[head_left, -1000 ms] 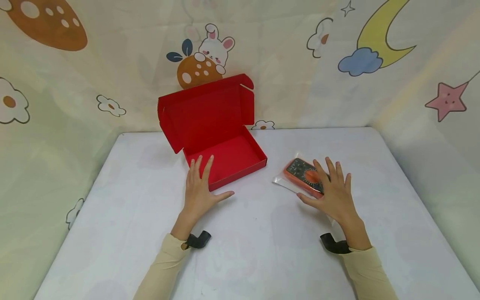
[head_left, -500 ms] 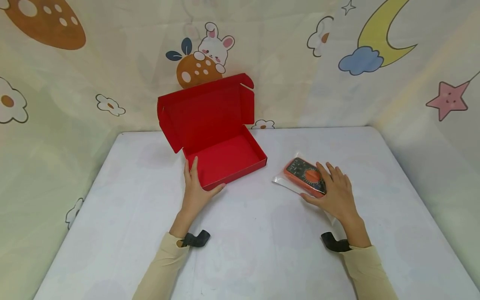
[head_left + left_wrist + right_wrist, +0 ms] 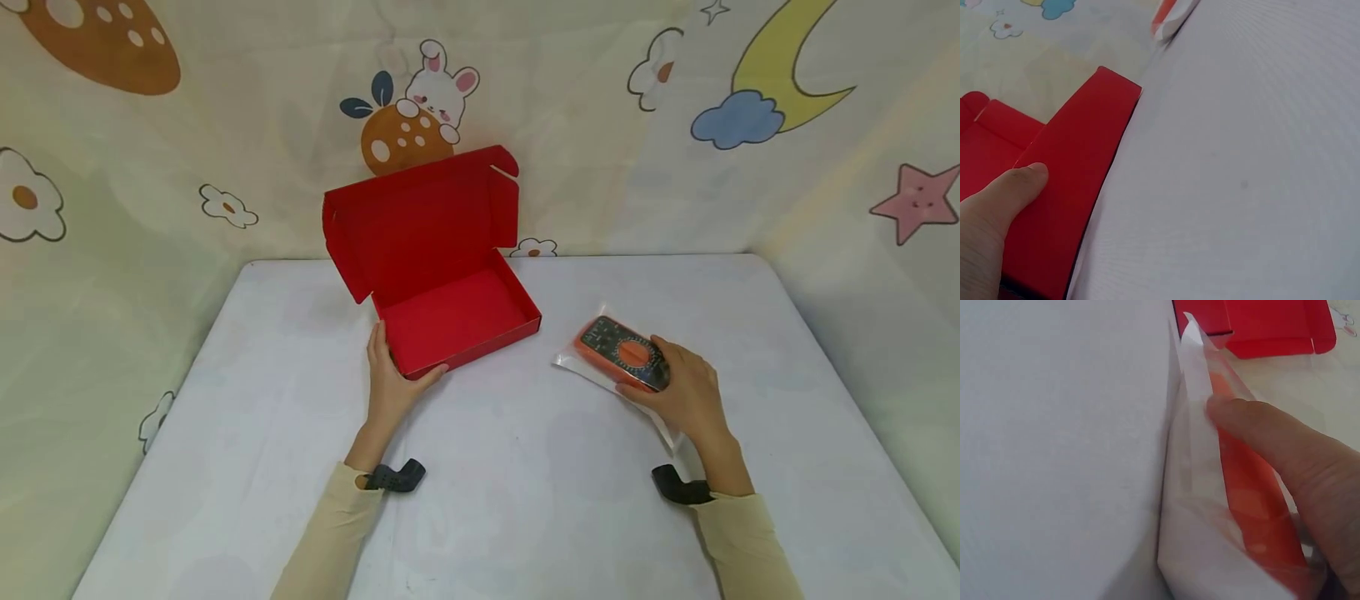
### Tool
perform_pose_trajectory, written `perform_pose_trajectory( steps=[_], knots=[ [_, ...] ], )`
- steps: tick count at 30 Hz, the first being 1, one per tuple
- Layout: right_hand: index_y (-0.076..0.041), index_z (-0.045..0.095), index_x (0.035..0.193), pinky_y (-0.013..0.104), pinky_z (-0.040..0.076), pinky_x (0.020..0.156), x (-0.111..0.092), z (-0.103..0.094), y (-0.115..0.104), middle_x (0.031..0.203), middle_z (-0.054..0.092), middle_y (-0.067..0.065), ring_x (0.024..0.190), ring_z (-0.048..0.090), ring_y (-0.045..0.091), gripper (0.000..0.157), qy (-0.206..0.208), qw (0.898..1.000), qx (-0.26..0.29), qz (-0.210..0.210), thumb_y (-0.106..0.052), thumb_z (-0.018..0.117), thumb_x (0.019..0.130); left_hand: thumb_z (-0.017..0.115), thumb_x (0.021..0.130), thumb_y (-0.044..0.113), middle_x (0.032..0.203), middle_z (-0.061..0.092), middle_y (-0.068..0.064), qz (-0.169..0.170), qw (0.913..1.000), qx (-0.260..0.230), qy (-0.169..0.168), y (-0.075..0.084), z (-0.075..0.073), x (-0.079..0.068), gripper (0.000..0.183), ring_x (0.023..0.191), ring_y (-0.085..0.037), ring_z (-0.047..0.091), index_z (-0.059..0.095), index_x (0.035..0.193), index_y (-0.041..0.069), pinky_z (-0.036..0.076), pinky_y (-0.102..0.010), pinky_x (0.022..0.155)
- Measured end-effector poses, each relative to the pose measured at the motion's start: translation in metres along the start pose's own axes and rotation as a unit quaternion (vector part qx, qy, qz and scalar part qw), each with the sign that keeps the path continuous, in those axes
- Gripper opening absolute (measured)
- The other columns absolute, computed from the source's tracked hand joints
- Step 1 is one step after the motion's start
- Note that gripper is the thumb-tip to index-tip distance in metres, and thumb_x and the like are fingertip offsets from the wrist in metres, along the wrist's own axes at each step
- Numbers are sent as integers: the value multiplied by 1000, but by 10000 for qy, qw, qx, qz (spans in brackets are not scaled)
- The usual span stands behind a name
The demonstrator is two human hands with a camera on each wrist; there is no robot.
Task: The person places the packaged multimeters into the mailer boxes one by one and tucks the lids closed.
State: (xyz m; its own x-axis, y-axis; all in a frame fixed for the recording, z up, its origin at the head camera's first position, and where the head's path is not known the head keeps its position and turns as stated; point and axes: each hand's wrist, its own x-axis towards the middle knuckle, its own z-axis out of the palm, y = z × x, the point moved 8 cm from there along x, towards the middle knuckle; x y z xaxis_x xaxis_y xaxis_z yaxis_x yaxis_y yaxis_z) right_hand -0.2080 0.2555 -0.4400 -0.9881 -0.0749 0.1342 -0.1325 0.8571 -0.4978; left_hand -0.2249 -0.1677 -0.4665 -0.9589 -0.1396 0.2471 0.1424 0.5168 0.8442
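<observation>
Tan sleeves at the near edge, the left sleeve (image 3: 322,537) and the right sleeve (image 3: 746,550), both reaching inward over the white tabletop (image 3: 510,483). At each cuff a dark curved wrist piece, left wrist piece (image 3: 397,477) and right wrist piece (image 3: 681,486), each with its end turned up.

Right hand (image 3: 688,393): grip closed on the near right end of an orange-cased multimeter (image 3: 611,350), thumb along the near side, fingers round the far side. Multimeter lies on the tabletop, right of centre, dark face and round orange dial up, inside a clear plastic bag (image 3: 576,361). Bag spreads past the meter on the left and toward the right wrist. Right wrist view: thumb against the orange side, its tip blurred.

Left hand (image 3: 390,383): grip holding the near left corner of a red box (image 3: 487,346), thumb across the near wall, fingers along the left side. Box sits left of centre, set at a slant, well apart from the multimeter; red floor visible, lid (image 3: 431,225) raised at the far side, side flaps out.

Beyond the tabletop, a pale cloth backdrop (image 3: 285,100): printed rabbit (image 3: 438,87) above the lid, yellow moon (image 3: 780,67) and pink star (image 3: 917,202) to the right.
</observation>
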Motion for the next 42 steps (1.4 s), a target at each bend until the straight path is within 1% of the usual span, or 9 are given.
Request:
perform_pose_trajectory(
  steps=[3, 6, 12, 18, 24, 31, 38, 42],
  knots=[
    [3, 41, 142, 66, 26, 96, 3, -2, -3, 136, 47, 32, 123, 40, 51, 95, 18, 10000, 53, -48, -46, 83, 72, 84, 73, 25, 156, 17, -17, -108, 9998, -147, -22, -3, -1, 1, 113, 141, -30, 24, 8, 154, 5, 41, -54, 106],
    [4, 43, 140, 65, 27, 93, 5, -3, -6, 134, 50, 32, 119, 43, 51, 92, 84, 9999, 94, -84, -45, 83, 73, 85, 73, 23, 156, 19, -16, -95, 9997, -227, 21, -4, -3, 2, 113, 141, -29, 25, 8, 154, 6, 41, -54, 106],
    [5, 47, 136, 63, 27, 90, 1, -4, -6, 129, 54, 33, 112, 47, 50, 85, 306, 9995, 72, -64, -41, 83, 74, 84, 73, 24, 155, 20, -17, -23, 9998, -217, -22, -6, -1, -1, 112, 139, -30, 25, 9, 154, 5, 42, -55, 105],
    [6, 50, 134, 60, 29, 88, -1, -3, -8, 126, 56, 33, 108, 49, 49, 84, 501, 9986, 125, -148, -38, 85, 71, 84, 73, 24, 154, 20, -17, -1, 9998, -211, 59, -5, -4, -4, 112, 139, -31, 25, 10, 154, 4, 41, -56, 105],
    [6, 52, 131, 59, 29, 84, -2, -6, -9, 123, 58, 33, 103, 52, 48, 84, 690, 9975, 151, -75, -37, 87, 68, 85, 73, 26, 155, 20, -17, 1, 9998, -215, 53, -6, -3, -5, 112, 139, -31, 26, 10, 154, 4, 41, -55, 105],
    [8, 54, 130, 58, 28, 85, -7, -8, -10, 122, 59, 34, 102, 52, 48, 83, 945, 9949, 351, -51, -31, 89, 66, 86, 72, 28, 155, 20, -17, -45, 9999, -141, 72, -8, -1, -6, 113, 139, -30, 27, 11, 154, 4, 40, -54, 107],
    [7, 55, 130, 61, 27, 87, -12, -10, -8, 120, 59, 35, 103, 51, 49, 81, 994, 9933, 574, 104, -31, 89, 67, 85, 73, 27, 155, 20, -17, -104, 9999, -130, 19, -8, -1, -7, 112, 139, -30, 26, 11, 154, 5, 42, -55, 104],
    [6, 55, 130, 61, 26, 87, -10, -12, -7, 119, 60, 34, 101, 51, 47, 79, 1078, 9914, 741, 80, -29, 89, 68, 85, 73, 27, 155, 20, -17, -88, 9999, -122, 51, -7, -2, -6, 112, 139, -31, 26, 11, 154, 4, 43, -55, 104]
  ],
)
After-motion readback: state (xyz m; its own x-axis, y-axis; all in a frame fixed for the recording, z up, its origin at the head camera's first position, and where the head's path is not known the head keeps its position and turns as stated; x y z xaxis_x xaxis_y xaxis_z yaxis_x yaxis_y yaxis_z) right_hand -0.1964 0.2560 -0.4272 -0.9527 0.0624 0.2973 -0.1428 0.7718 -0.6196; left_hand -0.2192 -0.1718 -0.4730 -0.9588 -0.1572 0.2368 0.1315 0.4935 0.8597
